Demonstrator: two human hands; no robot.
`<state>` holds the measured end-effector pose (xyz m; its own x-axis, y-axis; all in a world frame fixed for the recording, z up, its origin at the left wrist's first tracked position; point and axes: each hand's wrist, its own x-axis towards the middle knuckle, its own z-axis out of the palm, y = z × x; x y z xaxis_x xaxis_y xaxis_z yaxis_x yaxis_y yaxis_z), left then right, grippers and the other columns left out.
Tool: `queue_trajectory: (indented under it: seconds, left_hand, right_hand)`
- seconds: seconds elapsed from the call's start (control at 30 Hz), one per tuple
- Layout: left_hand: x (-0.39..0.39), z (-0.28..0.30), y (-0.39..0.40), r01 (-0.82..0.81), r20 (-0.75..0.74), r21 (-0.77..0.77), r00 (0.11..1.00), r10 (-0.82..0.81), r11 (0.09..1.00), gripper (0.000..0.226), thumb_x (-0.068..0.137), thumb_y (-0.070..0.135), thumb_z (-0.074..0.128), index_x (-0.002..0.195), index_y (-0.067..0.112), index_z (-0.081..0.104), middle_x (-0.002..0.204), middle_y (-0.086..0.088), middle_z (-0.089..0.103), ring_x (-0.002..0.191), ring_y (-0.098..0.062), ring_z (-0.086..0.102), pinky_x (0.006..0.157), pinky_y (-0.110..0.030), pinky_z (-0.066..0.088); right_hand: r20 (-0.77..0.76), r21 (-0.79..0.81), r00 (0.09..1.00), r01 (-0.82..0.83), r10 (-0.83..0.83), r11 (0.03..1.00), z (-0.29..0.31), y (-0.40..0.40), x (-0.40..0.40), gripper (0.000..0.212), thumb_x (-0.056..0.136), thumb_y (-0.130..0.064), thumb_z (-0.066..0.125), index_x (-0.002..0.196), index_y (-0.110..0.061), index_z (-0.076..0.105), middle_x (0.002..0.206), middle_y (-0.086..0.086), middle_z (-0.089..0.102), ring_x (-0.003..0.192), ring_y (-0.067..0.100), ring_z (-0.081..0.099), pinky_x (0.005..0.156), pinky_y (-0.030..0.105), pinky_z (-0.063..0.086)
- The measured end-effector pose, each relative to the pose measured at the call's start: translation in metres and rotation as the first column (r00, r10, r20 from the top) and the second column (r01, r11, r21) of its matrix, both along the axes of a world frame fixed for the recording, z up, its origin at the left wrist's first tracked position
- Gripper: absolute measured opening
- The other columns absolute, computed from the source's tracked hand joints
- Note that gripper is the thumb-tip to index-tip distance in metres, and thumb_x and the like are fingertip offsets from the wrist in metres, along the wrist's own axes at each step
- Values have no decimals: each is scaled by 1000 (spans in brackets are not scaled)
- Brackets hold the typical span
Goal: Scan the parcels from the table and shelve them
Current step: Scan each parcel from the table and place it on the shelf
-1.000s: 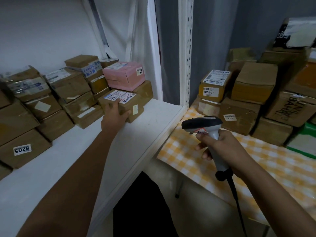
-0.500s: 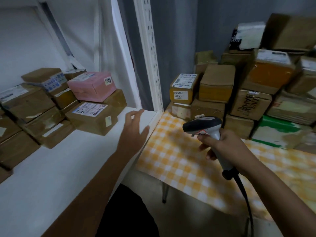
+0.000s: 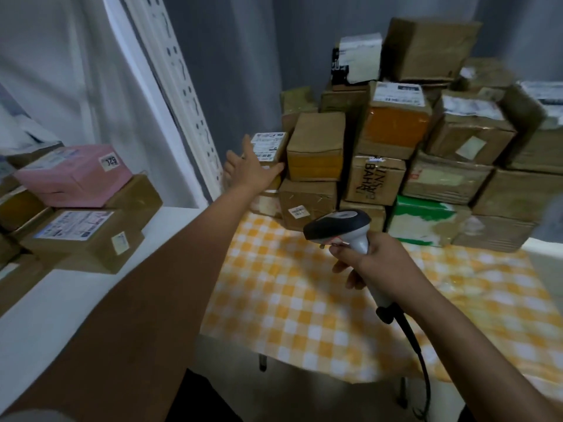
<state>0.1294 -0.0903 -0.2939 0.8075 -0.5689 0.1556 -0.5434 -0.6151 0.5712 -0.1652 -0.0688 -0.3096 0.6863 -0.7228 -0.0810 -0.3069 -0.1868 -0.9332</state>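
Note:
A heap of brown cardboard parcels (image 3: pixel 377 181) fills the back of the table with the yellow checked cloth (image 3: pixel 304 300). My left hand (image 3: pixel 251 170) stretches out with spread fingers in front of a small yellow parcel with a white label (image 3: pixel 269 146) at the heap's left end; contact is unclear. My right hand (image 3: pixel 370 261) grips a grey and black barcode scanner (image 3: pixel 338 228) by its handle above the cloth, its cable hanging down. On the white shelf (image 3: pixel 61 300) at left lie shelved parcels, among them a labelled brown box (image 3: pixel 82 236) and a pink box (image 3: pixel 73 175).
A white perforated shelf upright (image 3: pixel 182 95) stands between the shelf and the table. Grey curtain hangs behind the heap. A green and white parcel (image 3: pixel 423 220) sits low in the heap. A table leg (image 3: pixel 262 362) shows below the cloth's front edge.
My left hand left the labelled brown box on the shelf and swung right across to the small labelled parcel on the table. The view turned right. The scanner hand stayed put.

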Motion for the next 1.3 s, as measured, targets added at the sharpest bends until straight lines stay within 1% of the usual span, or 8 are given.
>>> queue_trajectory:
  seconds: [0.13, 0.4, 0.53, 0.77, 0.9, 1.0, 1.2, 1.3]
  left_hand:
    - [9, -7, -11, -20, 7, -37, 1000, 20, 999, 110, 79, 60, 75, 160, 33, 5, 152, -23, 26, 140, -43, 30, 114, -48, 28]
    - [-3, -2, 51, 52, 40, -297, 998, -41, 954, 93, 83, 46, 77, 155, 37, 20, 150, -14, 26, 139, -34, 34, 112, -47, 39]
    - [-43, -12, 120, 109, 93, -395, 993, -79, 912, 88, 84, 27, 81, 155, 26, 29, 149, -11, 32, 138, -26, 38, 105, -31, 33]
    - [-71, -70, 199, 184, 147, -311, 979, -144, 932, 101, 65, 65, 71, 144, 7, 44, 137, -12, 49, 126, -17, 43, 103, -41, 42]
    - [-81, -98, 215, 219, 113, -159, 973, -203, 963, 103, 61, 67, 67, 148, 24, 32, 127, 4, 35, 115, -7, 36, 94, -35, 44]
    - [-83, -107, 217, 265, 128, -134, 960, -248, 955, 112, 55, 71, 70, 149, 23, 34, 130, 3, 40, 112, -3, 38, 93, -13, 42]
    - [-82, -76, 206, 121, -415, -287, 878, -237, 950, 81, 87, 37, 77, 152, 16, 33, 133, 4, 47, 100, -8, 63, 66, -6, 51]
    - [-76, -77, 211, 154, -600, -276, 744, -295, 949, 55, 84, 46, 78, 128, 19, 60, 118, 1, 74, 99, -18, 73, 82, -28, 61]
  right_hand:
    - [13, 9, 1000, -3, 3, 1000, 0, -6, 0, 11, 96, -26, 65, 85, -26, 66, 75, 2, 76, 56, 24, 68, 58, 32, 58]
    - [40, 75, 999, 14, -17, 997, -7, -12, 0, 8, 95, -26, 66, 90, -20, 67, 75, 3, 77, 53, 20, 65, 55, 30, 56]
    - [40, 104, 999, 3, -7, 995, -9, -8, 6, 12, 95, -30, 66, 92, -19, 69, 74, 2, 76, 53, 19, 64, 54, 27, 53]
    - [38, 110, 999, -13, 9, 994, -12, 9, 25, 9, 94, -28, 67, 90, -20, 66, 76, 3, 76, 52, 20, 65, 54, 28, 53]
    - [29, 114, 999, -19, 15, 993, -17, 20, 29, 12, 94, -28, 68, 92, -16, 69, 76, 5, 76, 52, 20, 65, 53, 29, 52]
    - [25, 123, 1000, -14, 11, 992, -20, 25, 27, 14, 94, -28, 68, 92, -14, 70, 76, 5, 76, 50, 18, 64, 52, 27, 50]
    - [16, 138, 999, 27, -30, 990, -25, 27, 19, 18, 94, -30, 67, 96, -12, 70, 74, 2, 76, 48, 16, 63, 50, 24, 49]
    - [18, 124, 999, 31, -33, 992, -26, 28, 16, 17, 94, -30, 67, 95, -14, 70, 74, 1, 76, 49, 16, 64, 51, 24, 50]
